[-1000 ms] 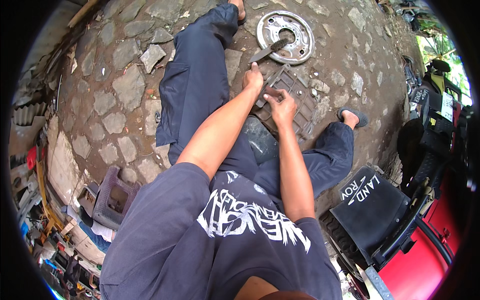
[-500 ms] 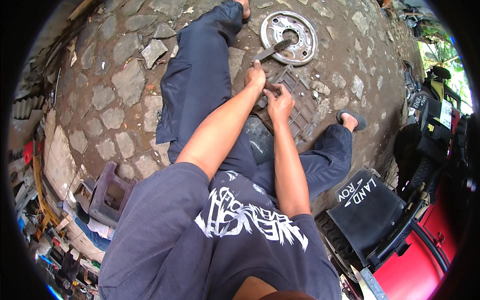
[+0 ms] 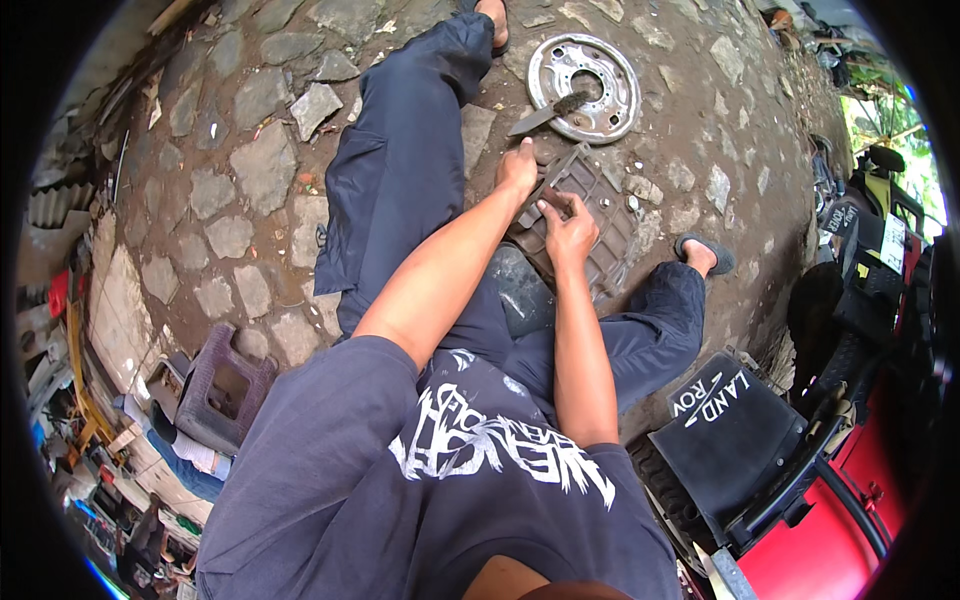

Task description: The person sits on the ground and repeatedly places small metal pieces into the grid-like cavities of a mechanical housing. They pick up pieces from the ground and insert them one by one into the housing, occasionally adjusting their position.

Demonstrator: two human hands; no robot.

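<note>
A brown ribbed metal casting lies on the ground between my legs. My left hand is at its far left edge with curled fingers; what they hold, if anything, is hidden. Over the casting, my right hand is closed in a pinch, with a small brown shape at the fingertips that I cannot make out. Just beyond the left hand lies a brush, its dark bristles resting across a round silvery metal plate with holes and a central opening.
Rough stone paving surrounds me. A dark purple plastic stool stands at left, near another person's leg. To the right is a red vehicle with a black mudflap. A dark rounded object sits between my thighs.
Both hands have drawn slightly back toward me and apart from each other. The whole view has shifted a little. The brush still lies across the round plate.
</note>
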